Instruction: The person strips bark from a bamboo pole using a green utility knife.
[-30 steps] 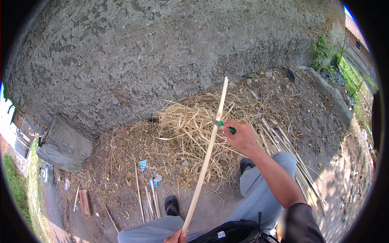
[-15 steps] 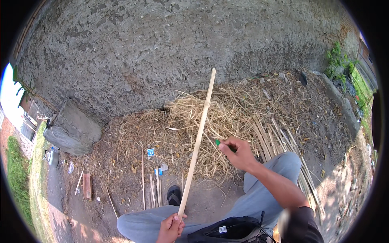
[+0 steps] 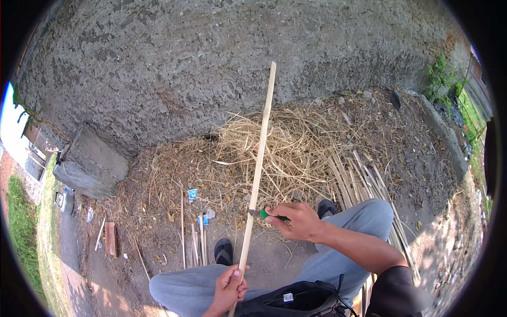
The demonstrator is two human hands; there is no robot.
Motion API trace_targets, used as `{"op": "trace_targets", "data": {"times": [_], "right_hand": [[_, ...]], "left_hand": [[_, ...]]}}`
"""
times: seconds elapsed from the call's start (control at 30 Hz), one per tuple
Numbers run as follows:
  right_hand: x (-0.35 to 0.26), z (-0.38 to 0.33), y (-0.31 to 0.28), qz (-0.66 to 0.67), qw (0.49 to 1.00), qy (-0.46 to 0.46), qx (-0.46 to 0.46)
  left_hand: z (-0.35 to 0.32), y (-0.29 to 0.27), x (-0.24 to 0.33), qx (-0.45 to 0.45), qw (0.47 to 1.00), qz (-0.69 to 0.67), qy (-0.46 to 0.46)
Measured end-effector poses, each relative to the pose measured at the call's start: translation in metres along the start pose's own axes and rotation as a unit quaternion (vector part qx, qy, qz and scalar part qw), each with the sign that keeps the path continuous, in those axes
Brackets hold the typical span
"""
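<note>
Your left hand (image 3: 228,288): closed round pale strip (image 3: 260,158) near lower end | your right hand (image 3: 297,222): closed on green-handled knife (image 3: 263,213), blade against strip | pale shavings (image 3: 298,158) beyond.

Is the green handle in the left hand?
No, the right hand holds the green handle; the left hand grips the pale strip.

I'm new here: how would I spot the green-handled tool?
Find the grey wall, then the straw-coloured pile at its foot. Near the pile's lower edge, the right hand grips the tool; its bright green handle stands out from the pale strip beside it.
</note>
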State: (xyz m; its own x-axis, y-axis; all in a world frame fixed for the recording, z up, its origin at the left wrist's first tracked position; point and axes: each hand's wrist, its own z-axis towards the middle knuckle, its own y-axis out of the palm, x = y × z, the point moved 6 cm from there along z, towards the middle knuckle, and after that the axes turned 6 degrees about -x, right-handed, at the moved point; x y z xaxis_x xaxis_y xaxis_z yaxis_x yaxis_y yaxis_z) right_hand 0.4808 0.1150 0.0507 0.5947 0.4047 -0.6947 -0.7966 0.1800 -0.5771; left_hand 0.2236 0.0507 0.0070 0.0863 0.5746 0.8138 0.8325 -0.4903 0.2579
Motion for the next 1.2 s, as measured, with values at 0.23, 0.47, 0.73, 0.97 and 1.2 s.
{"op": "trace_targets", "data": {"times": [0.23, 0.47, 0.73, 0.97, 1.2], "right_hand": [[-0.012, 0.000, -0.006, -0.112, 0.993, -0.028, 0.007], [-0.008, 0.005, -0.010, -0.150, 0.988, -0.016, 0.029], [0.004, 0.016, -0.018, -0.153, 0.984, -0.018, 0.084], [0.083, 0.032, -0.101, -0.191, 0.946, 0.203, 0.166], [0.106, 0.003, -0.058, 0.328, 0.855, 0.348, 0.201]], "left_hand": [[-0.002, 0.002, 0.000, -0.034, 0.998, -0.035, -0.034], [-0.020, 0.003, 0.000, 0.019, 0.998, -0.021, -0.052], [-0.041, -0.007, 0.013, 0.024, 0.996, -0.024, -0.077], [-0.116, -0.008, -0.023, -0.045, 0.985, -0.037, -0.162], [-0.121, -0.053, -0.023, 0.104, 0.989, 0.097, -0.047]]}}
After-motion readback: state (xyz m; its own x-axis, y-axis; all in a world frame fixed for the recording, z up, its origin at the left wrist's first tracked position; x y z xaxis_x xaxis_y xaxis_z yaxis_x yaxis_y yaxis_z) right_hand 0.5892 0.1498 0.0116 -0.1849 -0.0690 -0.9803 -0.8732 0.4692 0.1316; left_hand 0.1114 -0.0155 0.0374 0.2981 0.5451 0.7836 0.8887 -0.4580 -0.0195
